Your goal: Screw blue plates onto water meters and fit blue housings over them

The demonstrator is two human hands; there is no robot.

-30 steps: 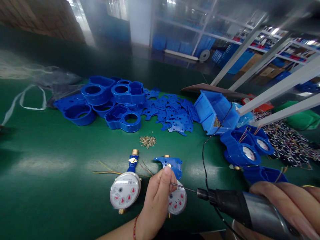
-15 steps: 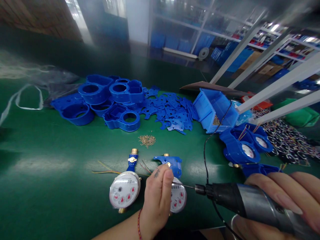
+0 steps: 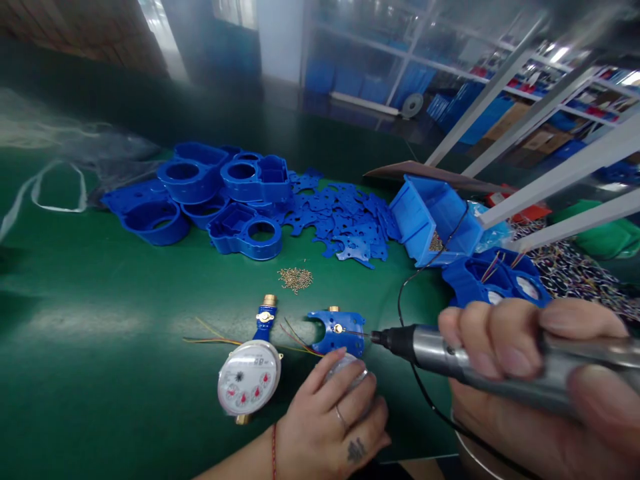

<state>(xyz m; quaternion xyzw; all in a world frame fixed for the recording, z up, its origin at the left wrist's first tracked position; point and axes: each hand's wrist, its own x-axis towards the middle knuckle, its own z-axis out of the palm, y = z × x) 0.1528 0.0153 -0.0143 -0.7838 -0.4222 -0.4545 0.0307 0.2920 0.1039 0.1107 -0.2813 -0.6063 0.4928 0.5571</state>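
My right hand is wrapped around a silver-and-black electric screwdriver, held nearly level. Its thin bit points left and ends at the brass fitting on a blue plate; whether a screw sits at the tip is too small to tell. The plate lies over the neck of a water meter. My left hand curls over that meter's round face and grips it, hiding most of the dial. To the left lies a second water meter, its white dial with red pointers facing up, wires trailing left.
A small pile of screws lies beyond the meters. Farther back are blue housings and a heap of flat blue plates. At the right stand a blue bin and bundles of wires. A black cord crosses the table.
My left hand has left the screwdriver's bit and turned palm-down onto the right-hand meter. The screwdriver has risen in view, its bit now at the plate's brass fitting.
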